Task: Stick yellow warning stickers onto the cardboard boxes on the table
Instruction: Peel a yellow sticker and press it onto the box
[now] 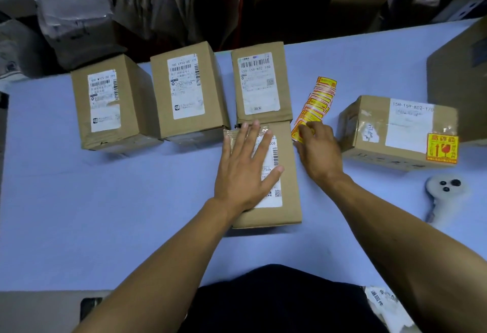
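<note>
Stickers lie in a strip beside the nearest box. My left hand presses flat on it, fingers spread. My right hand pinches the strip's near end.

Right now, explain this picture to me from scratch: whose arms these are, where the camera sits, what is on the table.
There is no machine here. A camera worn on a person's head looks down at their two bare arms. The left hand presses flat on the nearest cardboard box. The right hand pinches the near end of a strip of yellow warning stickers. On the blue table stand three more boxes in a row. Another box, at right, already carries a yellow sticker.
</note>
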A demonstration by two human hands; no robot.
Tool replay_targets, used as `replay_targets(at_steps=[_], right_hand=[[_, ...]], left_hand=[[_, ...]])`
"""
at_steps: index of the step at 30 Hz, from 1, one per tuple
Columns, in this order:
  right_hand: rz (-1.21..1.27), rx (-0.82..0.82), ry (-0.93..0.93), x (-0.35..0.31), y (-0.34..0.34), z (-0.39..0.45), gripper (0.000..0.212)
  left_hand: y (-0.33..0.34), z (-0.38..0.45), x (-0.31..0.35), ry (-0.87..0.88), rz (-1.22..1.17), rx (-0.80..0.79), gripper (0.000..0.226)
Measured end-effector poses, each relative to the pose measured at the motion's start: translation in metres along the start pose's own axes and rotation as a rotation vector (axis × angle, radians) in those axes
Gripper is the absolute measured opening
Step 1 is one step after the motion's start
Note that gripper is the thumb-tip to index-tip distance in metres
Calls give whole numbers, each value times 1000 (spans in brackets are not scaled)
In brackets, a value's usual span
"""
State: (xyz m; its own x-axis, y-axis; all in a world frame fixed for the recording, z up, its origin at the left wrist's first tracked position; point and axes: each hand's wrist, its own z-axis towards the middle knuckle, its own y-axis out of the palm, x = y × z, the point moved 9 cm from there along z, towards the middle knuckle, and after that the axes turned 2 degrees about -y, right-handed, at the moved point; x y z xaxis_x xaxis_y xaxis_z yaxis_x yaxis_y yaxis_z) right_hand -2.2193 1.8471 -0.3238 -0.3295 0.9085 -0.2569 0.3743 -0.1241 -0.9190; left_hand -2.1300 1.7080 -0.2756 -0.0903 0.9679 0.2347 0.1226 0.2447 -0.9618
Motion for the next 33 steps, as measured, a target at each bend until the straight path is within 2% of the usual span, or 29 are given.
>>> replay_targets(at_steps=[5,11,14,19,20,22,24,25,27,29,31,33], right_hand=[[13,70,-32,-4,-7,-8,37],[-74,224,-129,-12,-25,-20,18],[-69,214,-123,-9,-24,-18,16],[-73,58,-152,-9,-4,-23,27],[-11,95,-147,-9,-10,-25,26],[189,270,-97,-8,-33,-33,21],[473,420,35,0,-55,-41,19],[657,434,128,6,-61,-43,19],[1025,401,312,11,-66,-48,19],[1298,351,400,10,-71,-59,16],[1464,246,391,-3,-76,-78,15],[1485,167,337,-17,-81,-97,15]], left_hand=[[-1,-1,0,-4,-14,0,73],[-3,-2,1,-6,-35,-2,72],[-4,-3,2,-9,-35,-12,72],[-4,-3,2,-8,-36,-37,73],[-4,-4,3,-8,-43,-40,74],[-6,-4,4,0,-59,-42,73],[-7,-4,3,-2,-91,-56,73],[-9,-3,3,-8,-123,-69,73],[-17,-3,4,-19,-212,-93,70],[-31,-5,8,-17,-314,-74,61],[-52,-12,14,-45,-502,8,43],[-65,-22,14,-176,-805,26,23]])
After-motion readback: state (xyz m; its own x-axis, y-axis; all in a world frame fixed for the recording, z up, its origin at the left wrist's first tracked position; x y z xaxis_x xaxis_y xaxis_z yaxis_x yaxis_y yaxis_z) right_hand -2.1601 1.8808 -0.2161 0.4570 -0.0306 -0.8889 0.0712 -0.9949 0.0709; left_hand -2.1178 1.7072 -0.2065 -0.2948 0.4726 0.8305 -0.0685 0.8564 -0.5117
